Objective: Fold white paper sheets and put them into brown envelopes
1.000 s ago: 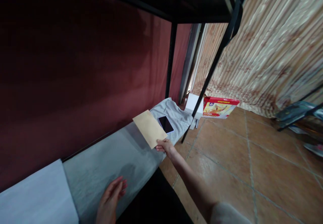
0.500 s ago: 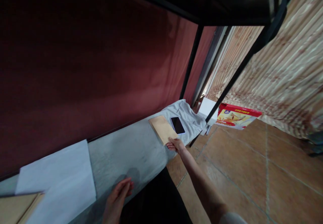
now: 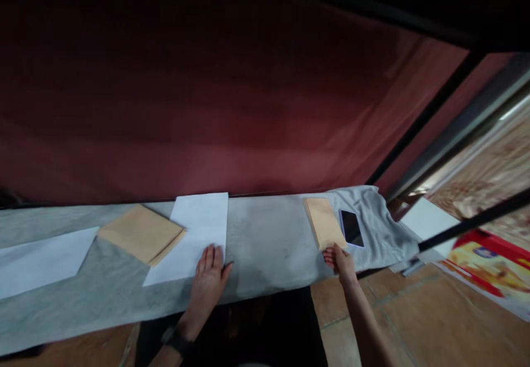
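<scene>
My left hand [image 3: 210, 276] lies flat with fingers stretched over the lower right part of a white paper sheet [image 3: 202, 218], its thumb out to the side. A brown kraft envelope [image 3: 141, 232] overlaps that sheet's left side at a slant. At the right, my right hand [image 3: 338, 258] pinches the near edge of a small stack of kraft envelopes [image 3: 323, 221], which rests on the cloth. Just beyond that stack lies a phone [image 3: 351, 228] with a dark screen, apart from my fingers.
A grey cloth [image 3: 269, 240] covers the long narrow table, bunched at its right end. Another white sheet [image 3: 45, 256] lies far left. A black post [image 3: 426, 116] and a dark red wall [image 3: 248, 152] stand behind. A red and yellow box [image 3: 492, 262] is at the right above the tiled floor.
My view has swung left, showing more of the table. My left hand has opened out and now rests on the white sheet. My right hand stays at the edge of the envelope stack.
</scene>
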The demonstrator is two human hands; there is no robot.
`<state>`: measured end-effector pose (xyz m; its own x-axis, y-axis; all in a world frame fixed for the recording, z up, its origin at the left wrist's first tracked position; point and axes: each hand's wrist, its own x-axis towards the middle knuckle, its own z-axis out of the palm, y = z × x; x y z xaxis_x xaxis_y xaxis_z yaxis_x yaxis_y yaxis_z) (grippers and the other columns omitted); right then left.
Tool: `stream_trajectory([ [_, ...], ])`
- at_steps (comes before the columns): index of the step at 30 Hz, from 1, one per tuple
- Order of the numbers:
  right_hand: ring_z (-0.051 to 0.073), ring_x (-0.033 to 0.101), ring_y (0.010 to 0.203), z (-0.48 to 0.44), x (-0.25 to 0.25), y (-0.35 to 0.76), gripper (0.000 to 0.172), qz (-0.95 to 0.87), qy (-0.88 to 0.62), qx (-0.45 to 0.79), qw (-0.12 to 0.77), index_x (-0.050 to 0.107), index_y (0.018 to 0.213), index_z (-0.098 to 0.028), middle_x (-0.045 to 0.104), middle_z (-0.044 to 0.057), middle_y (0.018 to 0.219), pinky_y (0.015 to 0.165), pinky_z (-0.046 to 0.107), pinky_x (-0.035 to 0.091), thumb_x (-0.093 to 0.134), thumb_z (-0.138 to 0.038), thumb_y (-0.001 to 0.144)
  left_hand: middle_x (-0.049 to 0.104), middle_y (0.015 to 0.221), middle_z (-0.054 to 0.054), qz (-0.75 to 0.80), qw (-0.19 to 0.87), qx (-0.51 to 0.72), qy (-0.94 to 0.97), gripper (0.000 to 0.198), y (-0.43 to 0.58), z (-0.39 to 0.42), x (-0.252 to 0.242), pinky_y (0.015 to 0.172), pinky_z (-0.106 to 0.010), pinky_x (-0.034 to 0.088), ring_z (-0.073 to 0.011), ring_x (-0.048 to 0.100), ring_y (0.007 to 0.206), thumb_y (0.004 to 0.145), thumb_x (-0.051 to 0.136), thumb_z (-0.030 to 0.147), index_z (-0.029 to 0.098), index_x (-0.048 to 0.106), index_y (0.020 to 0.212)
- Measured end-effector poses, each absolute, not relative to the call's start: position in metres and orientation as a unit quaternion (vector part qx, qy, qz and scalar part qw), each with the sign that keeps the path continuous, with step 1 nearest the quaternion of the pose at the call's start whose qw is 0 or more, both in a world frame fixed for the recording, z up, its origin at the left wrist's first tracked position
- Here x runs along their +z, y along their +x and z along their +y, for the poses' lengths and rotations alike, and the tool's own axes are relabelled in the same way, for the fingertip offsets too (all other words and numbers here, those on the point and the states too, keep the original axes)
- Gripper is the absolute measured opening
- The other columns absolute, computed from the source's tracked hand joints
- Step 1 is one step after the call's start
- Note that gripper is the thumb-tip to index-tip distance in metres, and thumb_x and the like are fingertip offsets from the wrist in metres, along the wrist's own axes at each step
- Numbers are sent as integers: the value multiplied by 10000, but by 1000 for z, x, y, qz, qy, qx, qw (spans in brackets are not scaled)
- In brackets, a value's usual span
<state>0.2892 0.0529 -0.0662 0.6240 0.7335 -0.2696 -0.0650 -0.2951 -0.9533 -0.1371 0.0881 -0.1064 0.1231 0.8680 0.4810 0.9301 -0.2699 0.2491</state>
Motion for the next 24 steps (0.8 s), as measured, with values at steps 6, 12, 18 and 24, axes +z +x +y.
stream_trajectory([
  [6,163,631,459,46,-91,287,567,-216,-716,341,570,669,735,-143,695,54,583,416,238,506,667,-708,700,561,1404,-283,-626,99,-113,-765,568,-136,82,-103,1081,-511,449,-385,528,1329,977,446,444,20,585,1328],
  [12,162,634,485,40,-94,285,630,-251,-714,314,573,683,786,-129,698,50,616,436,239,501,644,-748,676,611,1367,-234,-605,63,-87,-789,435,-137,75,-92,1077,-463,471,-330,570,1298,948,461,249,51,607,1307],
  [18,153,617,488,38,-92,281,615,-267,-708,305,578,682,790,-134,686,38,610,453,238,494,626,-740,701,731,1199,-138,-571,14,-165,-804,397,-160,71,-79,968,-369,554,-228,694,1103,981,347,189,133,666,1209],
  [24,161,611,498,39,-88,270,612,-299,-724,270,560,682,792,-152,683,39,611,434,240,461,596,-753,717,751,1106,-124,-562,43,-192,-803,337,-126,73,-39,901,-407,560,-253,704,1005,992,393,213,142,684,1149],
])
